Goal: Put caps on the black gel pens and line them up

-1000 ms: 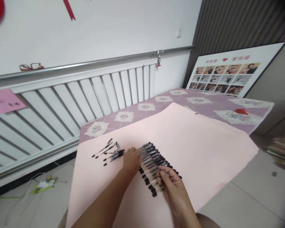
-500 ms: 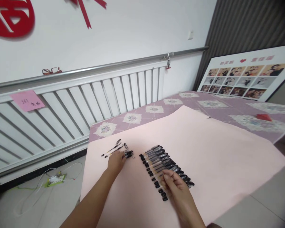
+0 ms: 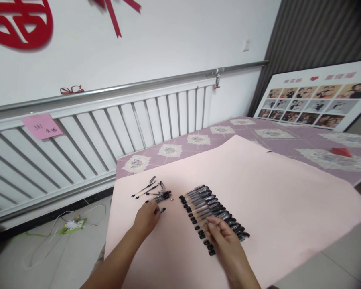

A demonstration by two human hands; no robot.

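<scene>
My left hand (image 3: 146, 218) is closed around a black gel pen (image 3: 161, 210), whose dark end pokes out past the fingers; the rest is hidden. Just beyond it lies a small heap of loose pens (image 3: 162, 196). Farther back, slim pen parts (image 3: 144, 190) lie apart on the pink sheet. My right hand (image 3: 224, 237) hovers over or rests on the near part of a neat row of clear, black-capped pens (image 3: 203, 204). Its thumb and forefinger are pinched together; whatever they hold, if anything, is too small to make out.
Pink paper (image 3: 273, 208) covers much of the table, over a purple patterned cloth (image 3: 183, 150). A tiny metallic piece (image 3: 172, 199) lies between heap and row. Behind stands a white radiator (image 3: 153, 116). A power strip (image 3: 74, 226) with cords lies on the floor at left.
My left hand has drawn back toward me from the heap with a pen, uncovering more of the heap. My right hand stays pinched over the row. The view has shifted slightly.
</scene>
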